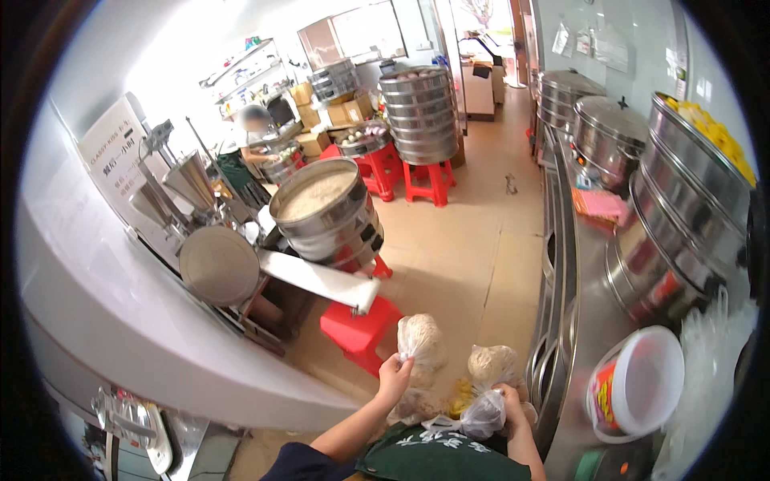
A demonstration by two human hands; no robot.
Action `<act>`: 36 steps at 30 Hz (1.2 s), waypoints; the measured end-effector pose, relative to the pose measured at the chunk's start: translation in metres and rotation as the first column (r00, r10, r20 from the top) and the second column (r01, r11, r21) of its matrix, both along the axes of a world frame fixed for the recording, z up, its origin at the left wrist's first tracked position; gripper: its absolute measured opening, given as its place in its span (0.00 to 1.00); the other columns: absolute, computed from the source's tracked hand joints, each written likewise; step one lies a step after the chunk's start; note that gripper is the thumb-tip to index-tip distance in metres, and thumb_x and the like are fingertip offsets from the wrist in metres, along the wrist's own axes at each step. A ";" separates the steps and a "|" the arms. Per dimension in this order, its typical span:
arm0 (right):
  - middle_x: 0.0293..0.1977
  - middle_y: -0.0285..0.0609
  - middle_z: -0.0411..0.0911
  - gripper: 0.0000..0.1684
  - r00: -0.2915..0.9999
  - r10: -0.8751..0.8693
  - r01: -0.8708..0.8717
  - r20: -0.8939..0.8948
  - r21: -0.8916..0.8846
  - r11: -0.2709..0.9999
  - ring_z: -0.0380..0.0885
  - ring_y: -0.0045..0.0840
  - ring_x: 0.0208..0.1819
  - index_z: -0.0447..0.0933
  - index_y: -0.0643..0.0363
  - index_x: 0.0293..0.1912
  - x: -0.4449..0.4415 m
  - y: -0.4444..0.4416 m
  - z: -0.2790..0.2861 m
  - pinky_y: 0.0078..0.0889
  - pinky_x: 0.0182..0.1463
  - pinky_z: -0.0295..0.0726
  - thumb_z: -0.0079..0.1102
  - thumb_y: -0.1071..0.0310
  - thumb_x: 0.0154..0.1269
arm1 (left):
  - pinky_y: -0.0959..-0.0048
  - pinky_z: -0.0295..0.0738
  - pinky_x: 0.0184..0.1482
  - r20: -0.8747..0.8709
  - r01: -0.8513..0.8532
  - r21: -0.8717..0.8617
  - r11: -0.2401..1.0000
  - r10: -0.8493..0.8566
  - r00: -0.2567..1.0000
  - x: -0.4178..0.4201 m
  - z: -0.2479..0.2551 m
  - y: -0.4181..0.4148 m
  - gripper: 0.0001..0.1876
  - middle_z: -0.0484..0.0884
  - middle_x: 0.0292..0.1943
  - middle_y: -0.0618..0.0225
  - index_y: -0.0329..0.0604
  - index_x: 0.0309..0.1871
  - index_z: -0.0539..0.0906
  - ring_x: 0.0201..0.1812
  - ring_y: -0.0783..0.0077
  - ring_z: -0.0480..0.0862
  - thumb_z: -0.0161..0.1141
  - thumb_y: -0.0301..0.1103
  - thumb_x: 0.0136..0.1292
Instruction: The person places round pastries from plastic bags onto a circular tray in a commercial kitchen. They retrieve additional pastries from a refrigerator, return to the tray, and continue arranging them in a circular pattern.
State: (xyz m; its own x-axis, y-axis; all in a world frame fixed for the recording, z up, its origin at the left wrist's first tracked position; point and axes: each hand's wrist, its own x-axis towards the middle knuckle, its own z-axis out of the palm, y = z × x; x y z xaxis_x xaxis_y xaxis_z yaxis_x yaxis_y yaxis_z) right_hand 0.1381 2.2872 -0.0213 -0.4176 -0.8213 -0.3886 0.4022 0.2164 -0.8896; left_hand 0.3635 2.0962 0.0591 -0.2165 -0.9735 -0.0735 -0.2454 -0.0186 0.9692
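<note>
My left hand is closed around the gathered neck of a clear plastic bag filled with a pale, grainy food. More pale filled bags hang or lie below it; which of them this hand carries is unclear. My right hand grips the top of a translucent plastic bag in front of my green apron. Just beyond that hand is another bag of pale food. Something yellow in plastic shows between the two hands, partly hidden.
A steel counter with a white bucket and tall steamers runs along my right. Ahead left are a red stool, a conveyor machine and a steamer stack. A person works farther back.
</note>
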 end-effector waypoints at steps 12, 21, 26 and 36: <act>0.27 0.34 0.76 0.09 0.939 0.299 -0.302 -0.168 0.008 0.953 0.73 0.17 0.30 0.78 0.62 0.32 -0.177 -0.270 -0.011 0.22 0.33 0.73 0.66 0.73 0.48 | 0.81 0.65 0.29 -0.130 -0.357 -0.016 0.934 0.352 0.927 -0.089 0.087 -0.276 0.08 0.78 0.25 0.77 0.35 0.33 0.81 0.27 0.86 0.70 0.61 0.32 0.61; 0.26 0.32 0.75 0.07 0.918 0.269 -0.296 -0.291 -0.052 0.954 0.72 0.16 0.28 0.77 0.60 0.32 -0.271 -0.493 0.015 0.20 0.32 0.72 0.64 0.75 0.50 | 0.78 0.55 0.22 -0.040 -0.532 -0.381 0.757 0.561 0.827 -0.076 0.181 -0.538 0.14 0.66 0.17 0.81 0.38 0.21 0.74 0.21 0.87 0.61 0.63 0.36 0.59; 0.25 0.31 0.74 0.05 0.938 0.315 -0.321 -0.143 -0.024 0.947 0.72 0.15 0.27 0.77 0.58 0.31 -0.277 -0.592 0.038 0.18 0.30 0.72 0.51 0.74 0.60 | 0.77 0.57 0.22 0.003 -0.537 -0.486 0.690 0.615 0.788 -0.037 0.206 -0.677 0.17 0.69 0.15 0.78 0.35 0.21 0.76 0.19 0.85 0.63 0.64 0.39 0.57; 0.25 0.31 0.74 0.05 0.916 0.398 -0.399 0.039 0.032 0.916 0.73 0.15 0.27 0.76 0.58 0.30 -0.347 -0.788 -0.016 0.19 0.29 0.73 0.51 0.73 0.60 | 0.70 0.70 0.26 0.261 -0.714 -0.409 0.568 0.823 0.505 0.040 0.102 -0.851 0.18 0.79 0.18 0.63 0.36 0.23 0.80 0.21 0.71 0.78 0.66 0.46 0.52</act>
State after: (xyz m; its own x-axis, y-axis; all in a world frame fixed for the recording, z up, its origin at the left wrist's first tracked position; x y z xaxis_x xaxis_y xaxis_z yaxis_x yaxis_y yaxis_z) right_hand -0.2092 1.4987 -0.0372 -0.0458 -0.9013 -0.4308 0.3023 0.3985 -0.8659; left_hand 0.4035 1.2452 0.1608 0.6219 -0.7322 0.2776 -0.5803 -0.1929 0.7912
